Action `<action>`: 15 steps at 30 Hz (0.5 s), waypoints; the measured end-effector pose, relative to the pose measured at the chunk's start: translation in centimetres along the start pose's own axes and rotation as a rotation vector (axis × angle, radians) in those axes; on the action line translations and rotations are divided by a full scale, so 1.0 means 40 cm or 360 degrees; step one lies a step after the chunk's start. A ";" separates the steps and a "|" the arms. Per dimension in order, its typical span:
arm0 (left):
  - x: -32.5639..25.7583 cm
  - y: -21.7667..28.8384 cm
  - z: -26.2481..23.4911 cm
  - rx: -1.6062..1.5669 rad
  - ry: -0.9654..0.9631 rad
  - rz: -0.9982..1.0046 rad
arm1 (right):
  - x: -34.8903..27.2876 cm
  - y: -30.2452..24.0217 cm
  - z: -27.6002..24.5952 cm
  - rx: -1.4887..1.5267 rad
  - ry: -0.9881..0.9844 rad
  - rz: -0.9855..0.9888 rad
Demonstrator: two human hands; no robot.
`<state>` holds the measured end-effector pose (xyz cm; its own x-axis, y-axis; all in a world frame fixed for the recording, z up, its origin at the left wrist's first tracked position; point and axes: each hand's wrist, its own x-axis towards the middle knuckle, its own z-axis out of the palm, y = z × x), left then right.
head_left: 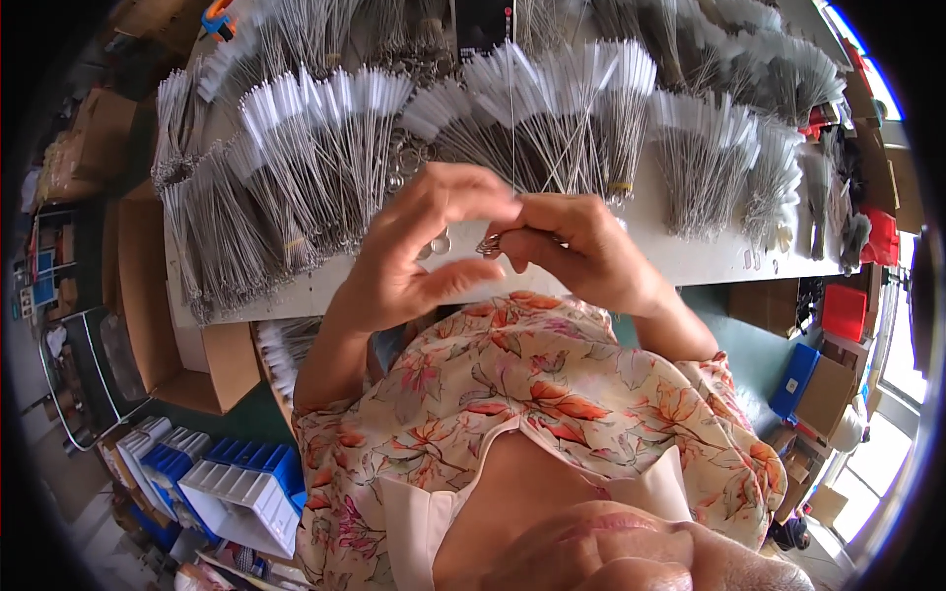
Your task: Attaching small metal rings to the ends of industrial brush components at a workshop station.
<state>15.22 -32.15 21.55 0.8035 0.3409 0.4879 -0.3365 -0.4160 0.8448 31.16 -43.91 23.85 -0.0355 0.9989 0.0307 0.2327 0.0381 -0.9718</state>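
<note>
My right hand (581, 246) is closed, with small metal wire loops (489, 244) sticking out between its fingers. A thin wire (512, 148) rises from beside its fingertips toward the back of the table; whether it belongs to the loops I cannot tell. My left hand (419, 241) is slightly blurred, with thumb and fingers curved well apart and nothing seen between them. Its fingertips come close to the right hand's fingers; whether they touch is unclear. Behind my hands lie bundles of thin wire brushes with white bristle heads (562, 89). Loose metal rings (406, 163) lie beside my left hand.
More brush bundles (320, 128) cover the white table (690, 258). A dark box (483, 25) stands at the back. An open cardboard box (163, 315) is at the left, with blue and white plastic bins (241, 492) below. Red bins (844, 310) are at the right.
</note>
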 end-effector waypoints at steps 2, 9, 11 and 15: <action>-0.018 0.017 0.000 0.0247 -0.0020 0.0069 | -0.010 -0.007 -0.006 0.0051 -0.0077 0.0015; -0.042 0.006 0.032 0.0486 -0.0187 0.0126 | -0.062 0.049 -0.023 0.0484 -0.0353 0.0587; -0.074 -0.065 0.010 0.0547 0.0065 -0.0483 | -0.100 0.088 -0.061 -0.0547 -0.0172 0.0240; -0.102 -0.183 0.004 0.1258 0.0020 -0.0437 | -0.194 0.194 -0.085 -0.2167 -0.0439 0.0776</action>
<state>14.49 -30.60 13.33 0.7995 0.5240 0.2936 0.3178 -0.7838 0.5336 36.54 -51.29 16.85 0.1695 0.8895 -0.4244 0.9852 -0.1415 0.0969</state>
